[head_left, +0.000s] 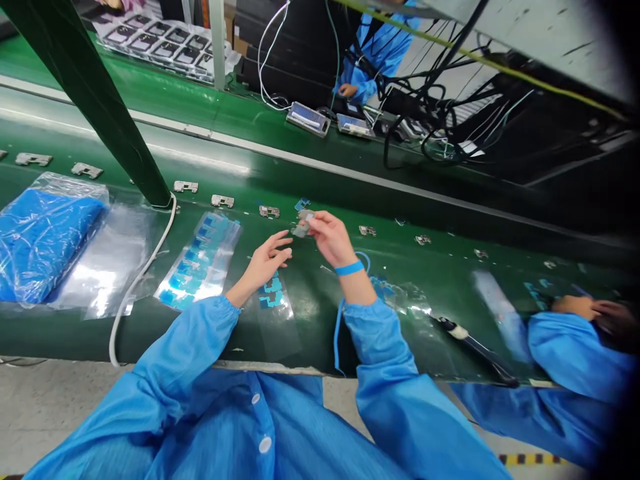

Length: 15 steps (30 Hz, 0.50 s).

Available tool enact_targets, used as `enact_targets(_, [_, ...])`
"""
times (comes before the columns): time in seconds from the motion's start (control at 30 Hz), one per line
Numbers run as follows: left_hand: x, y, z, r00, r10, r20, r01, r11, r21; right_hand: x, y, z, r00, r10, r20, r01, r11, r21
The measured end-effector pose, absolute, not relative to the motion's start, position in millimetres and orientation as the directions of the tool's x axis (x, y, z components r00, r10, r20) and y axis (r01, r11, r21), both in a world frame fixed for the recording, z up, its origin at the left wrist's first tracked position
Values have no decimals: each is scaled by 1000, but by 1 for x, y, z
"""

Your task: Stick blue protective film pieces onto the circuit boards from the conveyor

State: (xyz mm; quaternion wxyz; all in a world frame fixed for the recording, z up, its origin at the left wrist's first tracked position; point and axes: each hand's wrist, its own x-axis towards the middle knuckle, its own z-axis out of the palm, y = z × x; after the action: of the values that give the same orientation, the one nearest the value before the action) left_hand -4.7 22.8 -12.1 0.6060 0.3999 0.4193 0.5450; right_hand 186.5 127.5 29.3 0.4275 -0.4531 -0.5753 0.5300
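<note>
Right hand [330, 237] pinches a seemingly metal part [301, 231]; left hand [267, 261] loosely spread

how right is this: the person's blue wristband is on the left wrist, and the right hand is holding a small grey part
One thing is wrong: the blue wristband is on the wrist of the right hand, not the left, as the head view shows. That hand is indeed holding a small grey part.

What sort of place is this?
Probably a factory assembly line: a long green work surface, small silvery metallic parts in a row along it, and a co-worker's blue fabric sleeve farther along.
</note>
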Motion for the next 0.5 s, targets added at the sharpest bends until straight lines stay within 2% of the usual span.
enact_targets(0.17, [5,22,-14,-10,999,49,-379,-49,924,144,74,14,-266,963,-34,-57,-51,-997])
enact_targets(0.33, [-5,27,-11,-146,989,-18,-508,-59,859,153,49,10,-290,955,-60,63,-44,-997])
enact_targets(0.4, [-12,31,-10,-137,988,-74,-533,-10,846,169,41,11,-303,953,-1,202,63,-977])
enact_targets(0.5, [-19,36,-12,-79,985,-152,-543,86,835,193,26,8,-547,829,117,428,397,-812])
